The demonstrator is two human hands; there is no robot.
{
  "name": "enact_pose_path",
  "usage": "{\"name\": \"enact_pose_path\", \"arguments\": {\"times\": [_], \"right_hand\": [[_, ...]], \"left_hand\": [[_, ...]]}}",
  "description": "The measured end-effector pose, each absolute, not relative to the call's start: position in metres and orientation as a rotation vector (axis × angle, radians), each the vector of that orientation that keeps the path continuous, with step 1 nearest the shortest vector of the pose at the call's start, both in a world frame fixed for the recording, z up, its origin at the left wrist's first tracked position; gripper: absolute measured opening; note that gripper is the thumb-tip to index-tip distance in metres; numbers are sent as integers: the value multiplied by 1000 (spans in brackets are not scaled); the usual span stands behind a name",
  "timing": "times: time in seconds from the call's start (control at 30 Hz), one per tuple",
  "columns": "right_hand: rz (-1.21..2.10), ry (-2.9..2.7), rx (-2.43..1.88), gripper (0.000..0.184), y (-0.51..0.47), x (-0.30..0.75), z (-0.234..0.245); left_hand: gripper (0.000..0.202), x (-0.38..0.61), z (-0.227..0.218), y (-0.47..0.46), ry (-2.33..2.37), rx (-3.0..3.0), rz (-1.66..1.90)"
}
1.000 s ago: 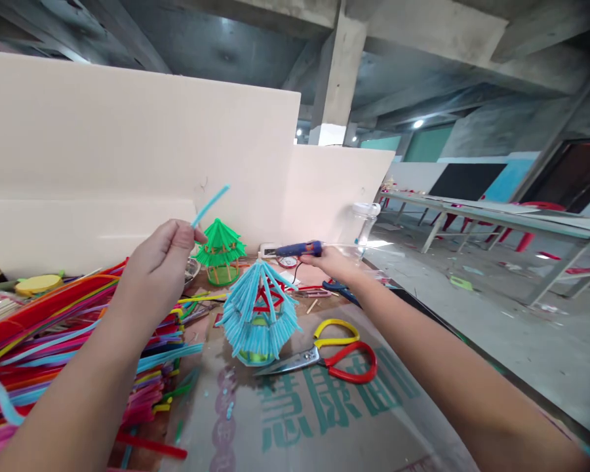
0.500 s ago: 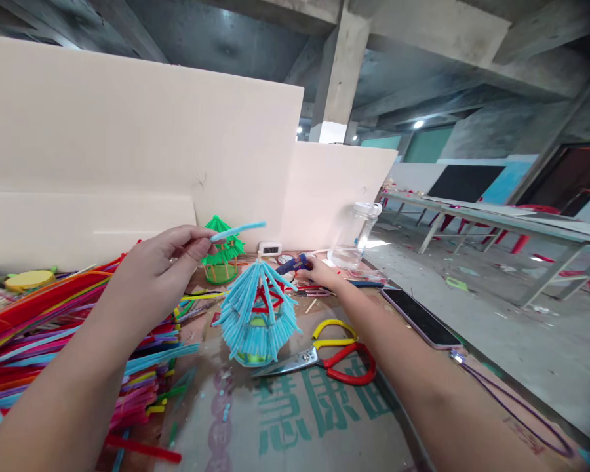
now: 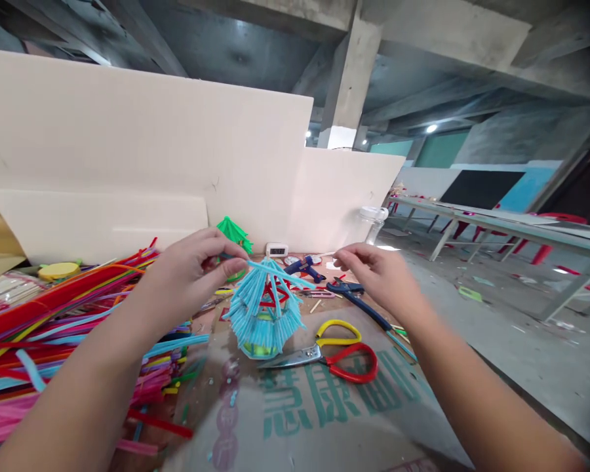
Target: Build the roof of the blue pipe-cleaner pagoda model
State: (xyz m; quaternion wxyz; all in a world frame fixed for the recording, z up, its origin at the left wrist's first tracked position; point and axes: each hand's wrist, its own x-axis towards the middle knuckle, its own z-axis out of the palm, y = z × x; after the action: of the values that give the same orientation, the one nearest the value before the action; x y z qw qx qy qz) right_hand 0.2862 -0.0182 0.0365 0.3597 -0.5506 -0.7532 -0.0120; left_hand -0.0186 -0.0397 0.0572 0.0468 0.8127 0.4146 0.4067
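Note:
My left hand (image 3: 204, 265) pinches a light blue pipe cleaner (image 3: 285, 274) between thumb and fingertips. The strip slants across the top of a small blue pavilion (image 3: 265, 321), whose layered roof is made of blue pipe cleaners with red pieces inside; whether it touches the roof I cannot tell. My right hand (image 3: 373, 272) hovers right of the pavilion, fingers loosely curled and slightly apart, with nothing visible in it. A dark blue glue gun (image 3: 305, 267) lies between that hand and the pavilion. Scissors (image 3: 319, 354) with yellow and red handles rest in front.
Pipe cleaners (image 3: 78, 328) of many colours are heaped at the left. A green pavilion (image 3: 233, 233), partly hidden, stands behind my left hand. Farther back are a small white digital clock (image 3: 276, 250) and a clear bottle (image 3: 371, 226). Dark-handled pliers (image 3: 361, 305) lie at the right.
My right hand has let go of the glue gun and moved right. My left hand has brought the pipe cleaner down and right, over the blue roof. The view has shifted slightly.

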Motion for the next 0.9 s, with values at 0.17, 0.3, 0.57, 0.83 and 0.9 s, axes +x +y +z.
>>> {"name": "enact_pose_path", "arguments": {"times": [0.17, 0.3, 0.57, 0.83, 0.9], "right_hand": [[90, -2102, -1117, 24, -68, 230, 48], [244, -2164, -1095, 30, -70, 211, 31], [951, -1807, -832, 18, -61, 212, -12], [1273, -1532, -809, 31, -65, 207, -29], [1288, -1478, -823, 31, -68, 203, -33]], "left_hand": [[21, -7, 52, -43, 1154, 2602, 1155], [20, -3, 47, -45, 1096, 2687, 1154], [42, -1, 28, -19, 1185, 2162, 1457], [57, 8, 3, 6, 930, 2024, 1232], [52, 9, 3, 6, 908, 1993, 1231]]}}
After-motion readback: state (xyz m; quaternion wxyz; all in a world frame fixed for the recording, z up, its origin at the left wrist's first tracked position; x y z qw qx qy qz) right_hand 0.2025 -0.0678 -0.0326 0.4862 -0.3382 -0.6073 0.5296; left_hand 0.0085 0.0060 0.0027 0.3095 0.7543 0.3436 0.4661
